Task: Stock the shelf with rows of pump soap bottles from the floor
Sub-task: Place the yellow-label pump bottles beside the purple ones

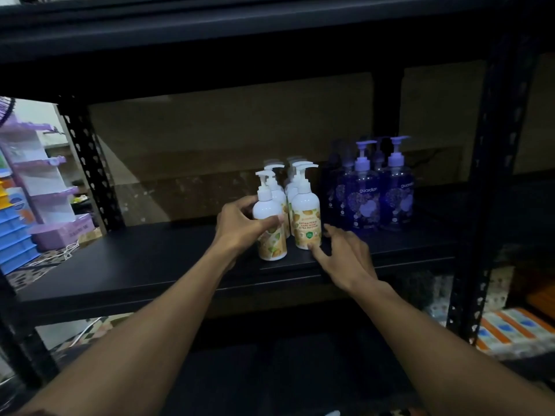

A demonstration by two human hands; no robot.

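Note:
Several white pump soap bottles stand in two short rows on the black shelf (144, 265). My left hand (240, 228) grips the front-left white bottle (268, 205) around its middle, and the bottle stands on the shelf. The front-right white bottle (306, 217) stands beside it with its yellow label facing me. My right hand (345, 256) has straight fingers, and its fingertips touch that bottle's base from the right. Several purple pump bottles (363, 202) stand in rows just right of the white ones.
A black upright post (90, 166) bounds the shelf on the left and another (492, 175) on the right. A lilac plastic rack (48, 190) and blue crates (15, 238) stand on the floor at far left. Packaged goods (516, 328) lie at lower right.

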